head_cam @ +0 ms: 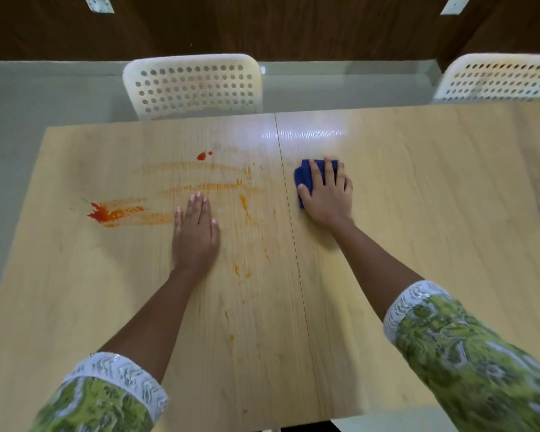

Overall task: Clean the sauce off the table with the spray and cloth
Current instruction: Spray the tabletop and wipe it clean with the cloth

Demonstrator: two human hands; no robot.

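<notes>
While the left hand (195, 232) lay flat and empty on the worktop (418, 188) at frame centre, the right hand (326, 191) pressed a cloth (303, 177) right of the sauce (106, 213).

Two white perforated chairs (194, 85) face dark wood-panelled wall (293, 23), pale floor (44, 88).

My cloth (306, 179) is deep blue, the sauce (106, 213) red fading to orange streaks on the pale woodgrain desk (418, 198); my sleeves (468, 353) are green-patterned with white cuffs.
</notes>
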